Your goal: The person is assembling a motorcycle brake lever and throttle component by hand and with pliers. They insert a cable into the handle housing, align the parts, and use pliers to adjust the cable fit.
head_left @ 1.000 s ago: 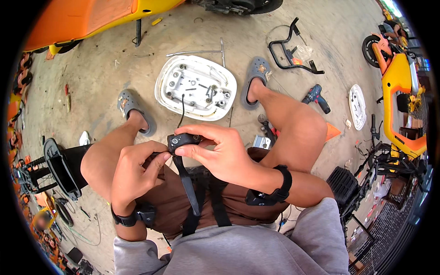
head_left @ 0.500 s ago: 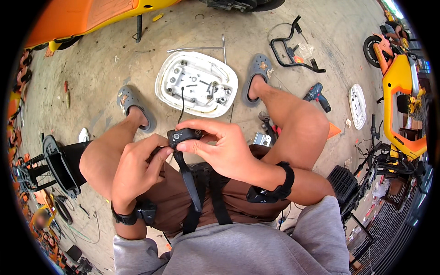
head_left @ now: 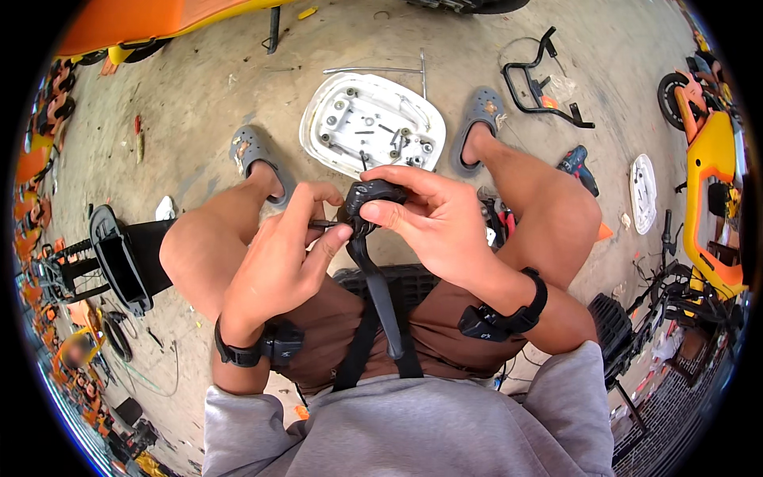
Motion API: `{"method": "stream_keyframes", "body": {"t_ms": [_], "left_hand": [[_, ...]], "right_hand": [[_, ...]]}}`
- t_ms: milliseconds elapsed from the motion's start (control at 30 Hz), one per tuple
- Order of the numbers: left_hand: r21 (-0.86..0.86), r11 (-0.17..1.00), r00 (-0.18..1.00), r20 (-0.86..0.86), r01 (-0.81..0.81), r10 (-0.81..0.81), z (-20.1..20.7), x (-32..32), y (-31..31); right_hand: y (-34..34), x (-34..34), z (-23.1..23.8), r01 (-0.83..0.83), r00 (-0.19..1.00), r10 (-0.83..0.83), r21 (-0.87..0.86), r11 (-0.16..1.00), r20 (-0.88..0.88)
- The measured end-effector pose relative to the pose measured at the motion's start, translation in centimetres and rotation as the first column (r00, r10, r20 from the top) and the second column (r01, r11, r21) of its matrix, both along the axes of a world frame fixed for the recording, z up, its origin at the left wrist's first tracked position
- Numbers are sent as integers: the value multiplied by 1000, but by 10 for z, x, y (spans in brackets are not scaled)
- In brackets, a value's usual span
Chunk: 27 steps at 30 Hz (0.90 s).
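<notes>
A black brake lever (head_left: 380,298) hangs with its long blade pointing down toward my lap. My right hand (head_left: 441,219) is closed round the lever's mount, thumb on the near side and fingers over the top. Beside the mount, my left hand (head_left: 274,254) pinches a small thin dark pin or screw (head_left: 322,225) between thumb and finger, its tip close to the lever's pivot. Part of the pin is hidden by the fingers. Just beyond my hands, on the floor, lies a white plastic cover (head_left: 310,119) with bolts, screws and washers in it.
A metal T-shaped wrench (head_left: 423,73) lies behind the cover. Farther right are a bent black tube frame (head_left: 517,99), a cordless drill (head_left: 579,168) and another white cover (head_left: 643,195). A yellow scooter body (head_left: 711,159) stands at the right; a black part (head_left: 119,258) is at my left.
Both hands and the brake lever have moved right and slightly up in the picture as the view shifted. The left hand has turned, and the dark pin now shows between its fingers.
</notes>
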<state>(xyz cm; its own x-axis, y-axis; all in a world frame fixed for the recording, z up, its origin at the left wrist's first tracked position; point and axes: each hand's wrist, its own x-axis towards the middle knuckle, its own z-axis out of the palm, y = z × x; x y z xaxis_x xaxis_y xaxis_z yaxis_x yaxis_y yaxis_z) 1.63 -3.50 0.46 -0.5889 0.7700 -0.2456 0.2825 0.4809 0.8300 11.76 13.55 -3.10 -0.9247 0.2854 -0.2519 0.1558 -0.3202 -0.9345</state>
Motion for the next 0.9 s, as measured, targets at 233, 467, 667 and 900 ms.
{"method": "stream_keyframes", "body": {"t_ms": [233, 467, 667, 900], "left_hand": [[79, 995, 993, 109, -54, 45, -2, 6, 2], [94, 990, 950, 305, -101, 68, 0, 8, 5], [91, 996, 971, 240, -12, -10, -17, 5, 1], [104, 993, 963, 270, -49, 19, -26, 6, -1]], "right_hand": [[5, 1, 8, -66, 994, 86, 268, 961, -66], [5, 0, 11, 97, 967, 41, 509, 855, -252], [0, 1, 1, 163, 941, 67, 617, 770, -331], [1, -4, -3, 213, 924, 94, 701, 680, -371]]}}
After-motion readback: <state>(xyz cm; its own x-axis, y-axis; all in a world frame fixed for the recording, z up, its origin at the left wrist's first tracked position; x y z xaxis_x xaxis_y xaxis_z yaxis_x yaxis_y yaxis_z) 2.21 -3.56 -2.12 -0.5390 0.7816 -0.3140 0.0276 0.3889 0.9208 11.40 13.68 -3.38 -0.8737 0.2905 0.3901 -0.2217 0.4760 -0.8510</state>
